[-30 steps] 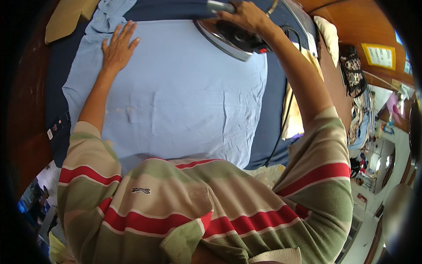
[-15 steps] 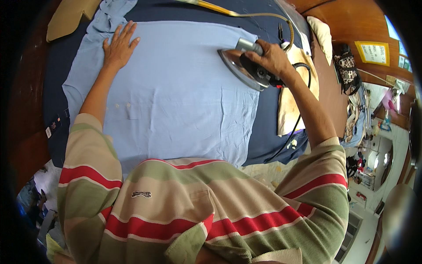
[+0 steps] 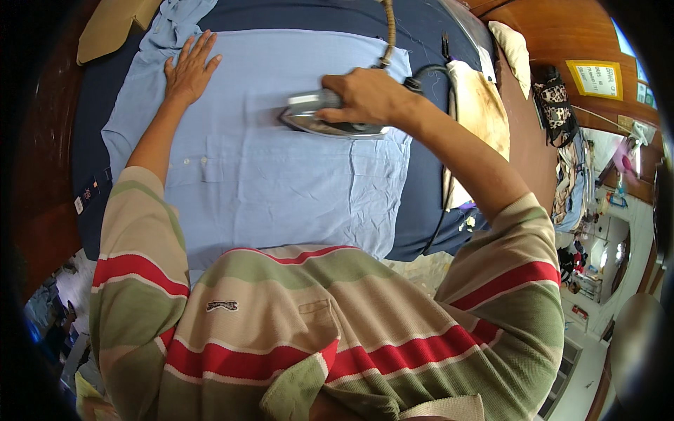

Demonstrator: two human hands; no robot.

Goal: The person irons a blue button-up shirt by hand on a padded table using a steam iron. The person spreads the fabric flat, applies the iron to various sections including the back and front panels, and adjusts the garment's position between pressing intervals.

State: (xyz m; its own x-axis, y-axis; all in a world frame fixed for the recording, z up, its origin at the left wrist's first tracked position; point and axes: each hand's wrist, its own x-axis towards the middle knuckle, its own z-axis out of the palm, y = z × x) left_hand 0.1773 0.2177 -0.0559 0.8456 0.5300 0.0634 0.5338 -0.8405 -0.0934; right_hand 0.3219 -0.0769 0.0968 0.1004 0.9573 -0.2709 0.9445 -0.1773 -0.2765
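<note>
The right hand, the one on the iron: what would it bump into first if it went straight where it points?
Probably the left hand, around its wrist. The right hand and the iron point left, across the blue shirt; depth is hard to judge from this view.

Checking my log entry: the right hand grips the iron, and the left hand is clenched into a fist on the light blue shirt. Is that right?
Not quite: the left hand isn't a fist; the head view shows it open, spread on the light blue shirt. The right hand does grip the iron.
</note>
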